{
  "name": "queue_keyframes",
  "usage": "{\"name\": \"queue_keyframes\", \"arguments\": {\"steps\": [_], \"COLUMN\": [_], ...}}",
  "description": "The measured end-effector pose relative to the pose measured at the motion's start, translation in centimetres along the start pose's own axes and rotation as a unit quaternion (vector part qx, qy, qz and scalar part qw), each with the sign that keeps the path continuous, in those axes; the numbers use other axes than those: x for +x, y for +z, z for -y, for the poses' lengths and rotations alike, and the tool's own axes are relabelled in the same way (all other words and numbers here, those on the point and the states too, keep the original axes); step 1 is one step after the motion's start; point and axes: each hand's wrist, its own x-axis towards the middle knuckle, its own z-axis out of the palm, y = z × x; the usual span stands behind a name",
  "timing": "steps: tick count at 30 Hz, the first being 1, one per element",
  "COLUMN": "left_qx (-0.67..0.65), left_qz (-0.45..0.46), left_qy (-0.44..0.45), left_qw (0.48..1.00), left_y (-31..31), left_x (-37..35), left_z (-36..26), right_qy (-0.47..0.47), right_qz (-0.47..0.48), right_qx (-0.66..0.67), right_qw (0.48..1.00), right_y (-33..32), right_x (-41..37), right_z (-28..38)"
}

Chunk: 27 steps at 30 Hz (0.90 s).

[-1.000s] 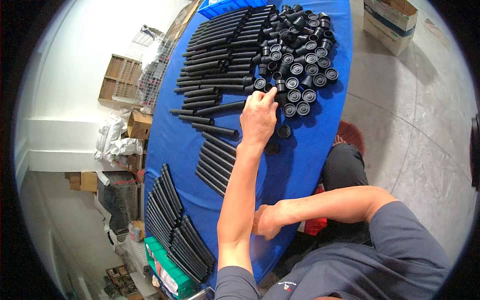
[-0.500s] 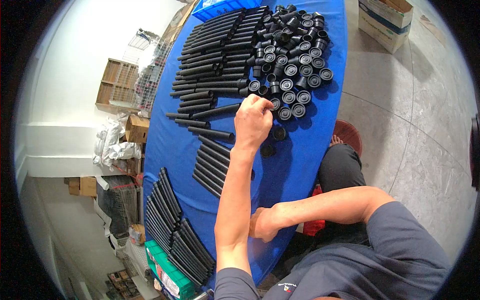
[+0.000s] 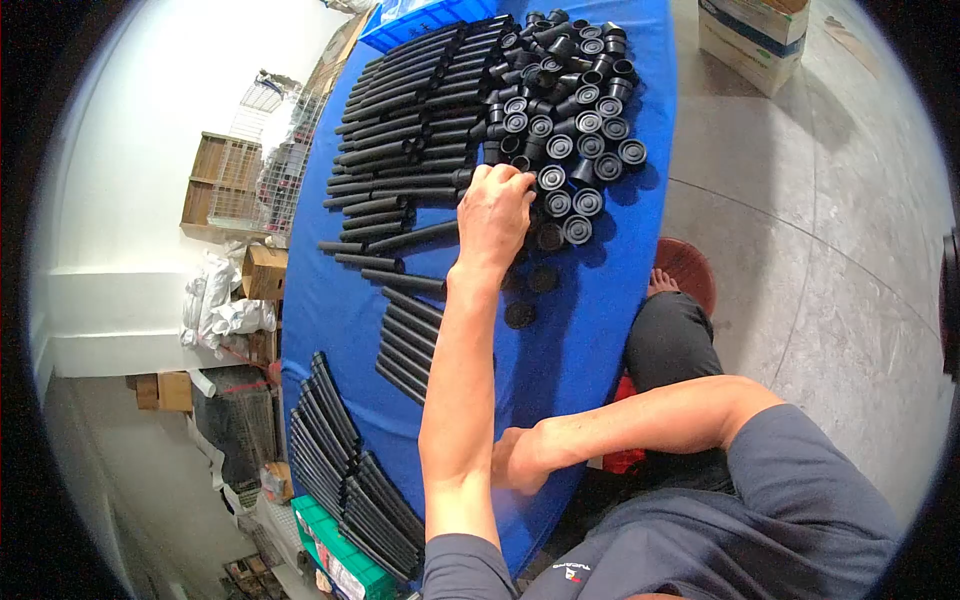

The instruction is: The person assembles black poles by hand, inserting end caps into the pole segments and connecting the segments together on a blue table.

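Observation:
My left hand (image 3: 495, 215) reaches forward over the near edge of a pile of black round-ended plastic caps (image 3: 588, 202). Its fingers are curled together, and whatever is between them is hidden by the back of the hand. Several black tubes (image 3: 400, 240) lie just left of that hand. Two dark caps (image 3: 519, 316) rest apart from the pile, nearer to me. My right hand (image 3: 518, 460) is low over the table edge, partly behind my left forearm; its fingers do not show.
A blue cloth (image 3: 330, 300) covers the table. Tubes (image 3: 385, 510) lie in rows at the near left, beside a green crate (image 3: 340, 550). A blue crate (image 3: 400, 30) stands at the far end. A cardboard box (image 3: 755, 45) and a round red stool (image 3: 695, 275) are on the right.
My left hand has moved forward, farther into the edge of the cap pile. My right hand stays by the left forearm. The whole view has shifted slightly.

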Motion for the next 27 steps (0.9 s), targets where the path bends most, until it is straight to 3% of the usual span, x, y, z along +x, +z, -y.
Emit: {"name": "queue_keyframes", "arguments": {"steps": [8, 16, 19, 21, 27], "left_qx": [0.021, -0.022, -0.053, -0.152, -0.036], "left_qz": [-0.074, -0.018, -0.105, -0.156, -0.023], "left_qy": [0.07, -0.019, -0.033, -0.104, -0.067], "left_qw": [0.995, 0.999, 0.992, 0.97, 0.997], "left_y": [1.1, 0.7, 0.4, -0.4, -0.7], "left_x": [-0.3, -0.8, -0.4, -0.4, -2.0], "left_z": [0.4, 0.2, 1.9, 3.3, 2.4], "right_qy": [0.003, 0.007, 0.007, 0.003, -0.003], "right_qz": [0.008, 0.011, -0.005, -0.004, 0.027], "right_qx": [-0.009, -0.021, -0.013, -0.012, -0.026], "right_qw": [1.0, 1.0, 1.0, 1.0, 0.999], "right_y": [-0.3, -0.2, 0.1, -0.2, -1.1], "right_x": [-0.2, 0.0, -0.1, -0.3, -0.8], "right_z": [0.3, 0.3, 0.1, 0.3, 0.7]}}
